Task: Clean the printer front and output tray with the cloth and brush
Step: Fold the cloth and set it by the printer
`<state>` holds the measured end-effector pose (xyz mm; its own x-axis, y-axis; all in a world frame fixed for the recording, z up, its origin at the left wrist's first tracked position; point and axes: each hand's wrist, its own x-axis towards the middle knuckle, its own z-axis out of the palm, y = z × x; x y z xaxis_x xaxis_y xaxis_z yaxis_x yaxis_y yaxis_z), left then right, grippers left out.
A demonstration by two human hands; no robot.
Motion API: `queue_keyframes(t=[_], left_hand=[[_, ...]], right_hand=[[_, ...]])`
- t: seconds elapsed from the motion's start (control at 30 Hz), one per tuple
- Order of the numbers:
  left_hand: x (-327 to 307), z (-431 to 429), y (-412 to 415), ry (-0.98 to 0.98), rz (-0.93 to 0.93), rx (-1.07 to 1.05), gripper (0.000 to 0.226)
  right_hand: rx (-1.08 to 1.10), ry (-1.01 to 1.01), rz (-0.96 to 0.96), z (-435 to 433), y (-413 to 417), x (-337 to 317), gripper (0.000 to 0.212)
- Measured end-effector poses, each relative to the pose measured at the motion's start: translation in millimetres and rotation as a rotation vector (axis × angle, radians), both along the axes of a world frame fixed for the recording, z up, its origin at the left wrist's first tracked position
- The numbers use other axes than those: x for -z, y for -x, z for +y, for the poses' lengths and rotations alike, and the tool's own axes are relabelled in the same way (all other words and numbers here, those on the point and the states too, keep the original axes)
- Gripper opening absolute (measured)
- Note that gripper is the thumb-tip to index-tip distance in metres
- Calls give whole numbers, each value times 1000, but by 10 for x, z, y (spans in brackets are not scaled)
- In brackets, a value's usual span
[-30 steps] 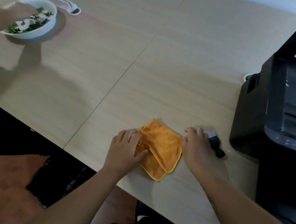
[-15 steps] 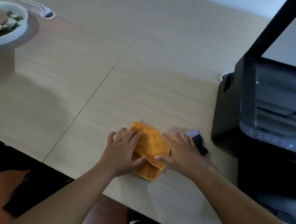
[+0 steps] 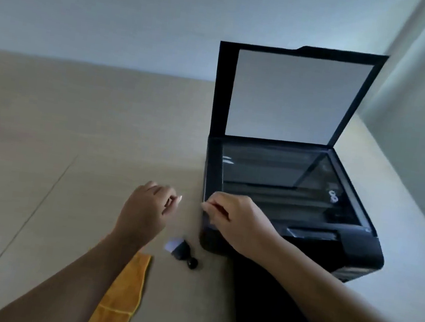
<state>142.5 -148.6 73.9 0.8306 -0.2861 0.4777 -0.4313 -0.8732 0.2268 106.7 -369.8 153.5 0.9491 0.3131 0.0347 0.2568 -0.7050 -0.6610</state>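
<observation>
Your black printer (image 3: 356, 250) stands on the right of the pale wooden table (image 3: 75, 129), scanner lid (image 3: 290, 98) raised over glossy glass and flat output tray (image 3: 267, 308) jutting toward you. Your left hand (image 3: 145, 211) hovers loosely curled, holding nothing. Your right hand (image 3: 238, 221) curls at the printer's front-left corner; whether it pinches the edge, you cannot tell. The orange cloth (image 3: 123, 297) lies under your left forearm, with the small black brush (image 3: 183, 251) between it and the printer.
</observation>
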Motion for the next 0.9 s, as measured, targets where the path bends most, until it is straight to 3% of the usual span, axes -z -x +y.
queue_keyframes(t=[0.17,0.27,0.33,0.4,0.47,0.57,0.7,0.77,0.9], left_hand=[[-717,-692,-585,-23,-55,81,22],[-1155,-1058,-979,-52,-118,59,16],[-1439,-1293,-1219,-58,-135,13,25],[-1703,-1491,-1428,-76,-147,-30,41],[-1924,-1668,-1602,-99,-97,-65,57],[-2121,-1800,-1868,-197,6,-132,68],[-2263,-1822,-2083,-313,111,-207,63],[-2260,-1773,-1972,-281,26,-165,51],[-1913,-1646,-1256,-246,-241,-44,37]], right_hand=[[253,87,-150,-1029,-790,-534,31],[361,148,-317,-1442,-1273,-921,22],[395,208,-482,-1613,-1552,-1136,18],[421,298,-599,-1758,-1809,-1311,32],[436,418,-599,-1899,-2030,-1443,46],[406,549,-409,-2082,-2340,-1491,52],[314,492,-457,-2213,-2411,-1573,29],[289,451,-573,-2257,-2192,-1588,24],[253,385,-581,-2365,-1428,-1285,18]])
